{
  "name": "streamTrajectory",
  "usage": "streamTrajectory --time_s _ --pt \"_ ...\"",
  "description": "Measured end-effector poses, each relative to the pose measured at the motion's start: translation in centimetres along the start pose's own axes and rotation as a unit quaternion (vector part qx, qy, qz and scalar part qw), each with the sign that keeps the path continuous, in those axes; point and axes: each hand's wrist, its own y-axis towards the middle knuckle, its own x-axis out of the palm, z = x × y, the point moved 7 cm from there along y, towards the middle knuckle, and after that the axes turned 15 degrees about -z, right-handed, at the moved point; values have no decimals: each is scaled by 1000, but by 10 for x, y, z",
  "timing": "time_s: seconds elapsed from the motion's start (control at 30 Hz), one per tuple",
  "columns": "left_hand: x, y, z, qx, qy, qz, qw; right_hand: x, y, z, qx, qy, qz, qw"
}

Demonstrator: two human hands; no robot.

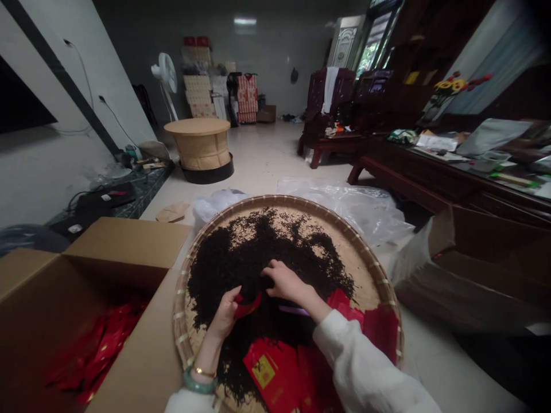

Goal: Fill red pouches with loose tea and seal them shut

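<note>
1. Left hand (224,315): thumb and fingers clamped on red pouch (248,310), above woven tray (179,310). Pouch likely light, flexible; grip at edge.
2. Dark leaves (241,258): in tray; probably light, brittle; pinch gently.
3. Right hand (287,282): fingers curled over leaves; closure cannot be determined.

A single head-worn view looks forward and down from above and behind the left hand (225,313) and right hand (287,283). It sits close over the tray (350,244) beneath them, yet reaches past both across the floor (269,152) to the far wall (279,60).
</note>
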Motion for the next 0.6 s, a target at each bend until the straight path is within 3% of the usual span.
streamTrajectory --time_s 0.2,0.37,0.47,0.6 --pt "-6 0 -1 10 -25 42 999 0 3 8 -18 39 45 998" --pt "-7 4 -2 9 -24 63 998 -39 -18 16 -77 184 177 964" --pt "-9 7 -5 9 -32 87 996 -69 -41 -3 -164 226 225 933" --pt "-7 11 -9 -2 -40 95 995 -85 -56 -39 -230 203 184 934"
